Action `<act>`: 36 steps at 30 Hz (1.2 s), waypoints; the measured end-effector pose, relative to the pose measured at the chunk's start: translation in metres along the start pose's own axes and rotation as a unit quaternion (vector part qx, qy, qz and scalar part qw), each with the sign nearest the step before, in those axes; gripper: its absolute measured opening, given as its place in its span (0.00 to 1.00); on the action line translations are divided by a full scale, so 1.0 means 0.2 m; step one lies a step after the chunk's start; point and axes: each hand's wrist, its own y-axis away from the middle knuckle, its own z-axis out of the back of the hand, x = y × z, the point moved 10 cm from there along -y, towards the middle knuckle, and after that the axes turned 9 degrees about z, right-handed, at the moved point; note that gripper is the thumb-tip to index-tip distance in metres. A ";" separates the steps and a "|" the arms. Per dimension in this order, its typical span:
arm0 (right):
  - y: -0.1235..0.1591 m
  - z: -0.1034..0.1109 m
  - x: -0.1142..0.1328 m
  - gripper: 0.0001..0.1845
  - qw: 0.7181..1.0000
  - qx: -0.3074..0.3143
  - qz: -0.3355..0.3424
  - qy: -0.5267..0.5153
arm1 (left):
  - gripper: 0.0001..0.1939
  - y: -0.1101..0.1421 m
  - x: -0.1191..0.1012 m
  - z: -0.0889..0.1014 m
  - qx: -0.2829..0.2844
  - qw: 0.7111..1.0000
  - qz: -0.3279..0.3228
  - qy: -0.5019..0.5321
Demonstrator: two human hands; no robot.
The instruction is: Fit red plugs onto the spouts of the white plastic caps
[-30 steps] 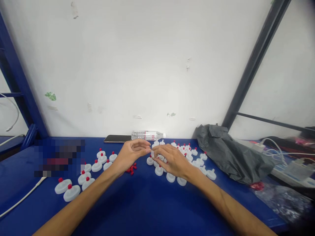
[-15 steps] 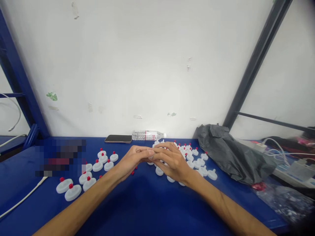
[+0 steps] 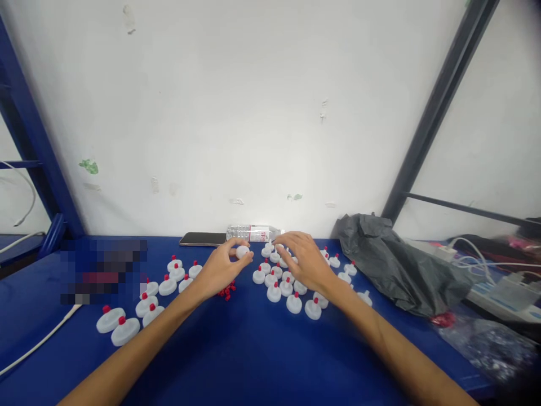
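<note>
My left hand [image 3: 223,266] is closed around a white round spouted lid [image 3: 242,251], gripping its edge between thumb and fingers. To the right, my right hand [image 3: 305,259] reaches over a cluster of similar lids, its thumb and forefinger a little apart beside a white spouted lid [image 3: 267,248] at the back. Whether it touches that lid I cannot tell. Many lids in this cluster carry small red caps, such as a red-capped lid [image 3: 293,303]. Loose red caps [image 3: 227,291] lie in a small heap below my left hand.
More red-capped lids [image 3: 125,331] stand on the left of the blue table [image 3: 253,361]. A phone [image 3: 203,239] and a clear water bottle [image 3: 253,233] lie along the wall. A dark plastic bag [image 3: 406,270] and a white cable [image 3: 38,341] flank the work area.
My hands were together over the middle; now they are apart. The right has moved off to the right with its fingers over the lids, while the left keeps a lid.
</note>
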 end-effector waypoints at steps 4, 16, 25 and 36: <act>0.07 -0.05 -0.23 0.22 0.993 0.070 -0.095 0.027 | 0.23 -0.02 0.04 0.02 -0.041 0.987 -0.020 -0.153; 0.20 -0.28 -0.36 0.35 0.965 0.215 -0.141 -0.047 | 0.20 -0.03 0.07 -0.07 0.011 0.979 -0.079 -0.186; 0.11 -0.15 -0.26 0.29 0.984 0.145 -0.096 -0.030 | 0.21 -0.04 0.09 -0.06 0.008 0.972 -0.073 -0.222; 0.09 -0.14 -0.17 0.25 0.990 0.125 -0.058 -0.005 | 0.13 -0.02 0.05 0.04 -0.078 0.935 -0.031 -0.343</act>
